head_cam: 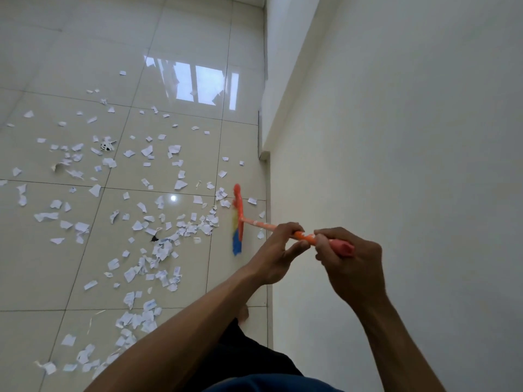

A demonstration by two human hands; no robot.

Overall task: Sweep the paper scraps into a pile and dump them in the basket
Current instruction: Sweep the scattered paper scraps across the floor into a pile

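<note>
Bare indoor room, glossy cream tiled floor (pixel 85 38), plain white wall (pixel 410 123)

Glossy cream tiled floor (pixel 70 52) littered with torn white paper scraps (pixel 158 247)
Sparse on far tiles, thicker nearby; among them a black-spotted crumpled piece (pixel 107 145) and a small black shred (pixel 154 238); broom (pixel 237 222) bristles down beside the wall (pixel 396 137)

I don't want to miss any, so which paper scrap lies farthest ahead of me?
The lone small white paper scrap just left of the window reflection on the glossy tiled floor; every other scrap lies nearer you.
</note>
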